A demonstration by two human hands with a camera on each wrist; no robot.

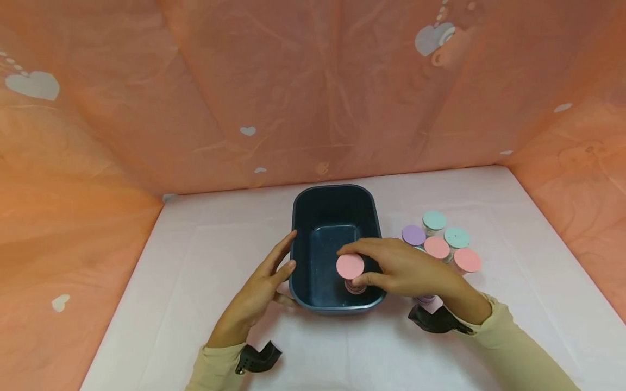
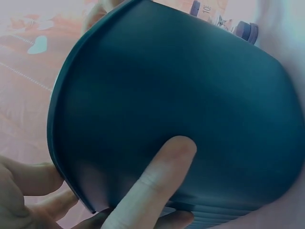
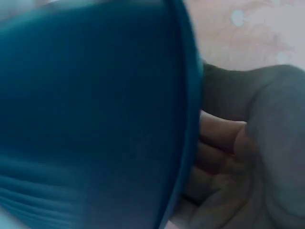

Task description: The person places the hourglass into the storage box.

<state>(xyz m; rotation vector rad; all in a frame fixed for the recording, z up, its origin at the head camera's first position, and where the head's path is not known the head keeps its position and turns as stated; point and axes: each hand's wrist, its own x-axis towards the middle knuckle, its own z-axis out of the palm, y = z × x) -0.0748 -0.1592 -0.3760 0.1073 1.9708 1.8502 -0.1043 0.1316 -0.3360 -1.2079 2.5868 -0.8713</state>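
In the head view, a dark blue rectangular bin stands upright on the white surface. My right hand reaches over its right rim and grips a small clear jar with a pink lid, thumb on the near side and fingers round the far side. The jar is inside the bin's outline; the bin wall hides it in the right wrist view. My left hand rests against the bin's left side with extended fingers, tips at the rim and on the outer wall.
Right of the bin stand several more clear jars with mint lids, pink lids and a purple lid, partly behind my right hand. Orange sheeting with white hearts rises behind and at both sides.
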